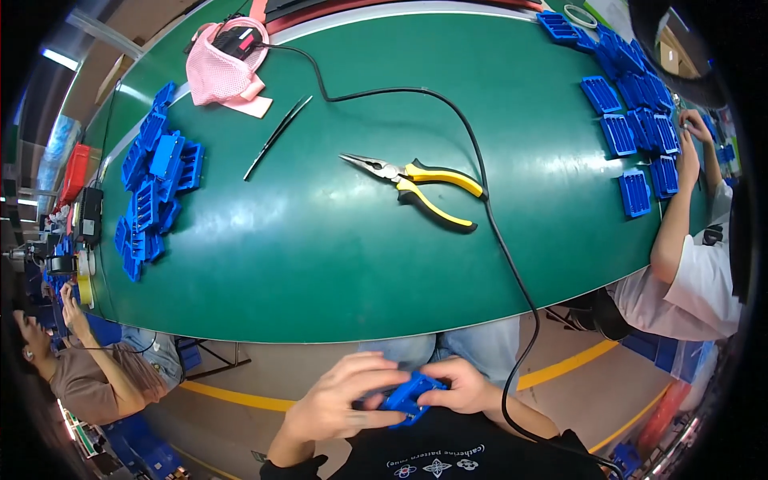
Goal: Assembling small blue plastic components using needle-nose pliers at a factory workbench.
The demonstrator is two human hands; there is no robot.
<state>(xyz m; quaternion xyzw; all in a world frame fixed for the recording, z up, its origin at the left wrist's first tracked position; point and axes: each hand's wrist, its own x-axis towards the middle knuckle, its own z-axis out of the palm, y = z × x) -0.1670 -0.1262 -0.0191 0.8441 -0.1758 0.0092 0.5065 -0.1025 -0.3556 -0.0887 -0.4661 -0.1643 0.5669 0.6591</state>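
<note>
In front of my lap, off the table's near edge, I hold a blue plastic battery holder (414, 397) with slots and small metal bits. My right hand (464, 386) pinches its right side between thumb and fingers. My left hand (346, 398) is closed about its left side, fingers slightly blurred and partly covering it. On the table ahead lie long-nose pliers (406, 175) with yellow and black handles, their jaws pointing left. Tweezers (277, 138) lie further to the left.
Blue holders are heaped at the left (166, 156) and right (636, 92) of the green table (320, 264). A pink mesh bag (220, 70) lies at the back left. A black cable (458, 112) crosses the table and hangs over its near edge. People sit at both sides.
</note>
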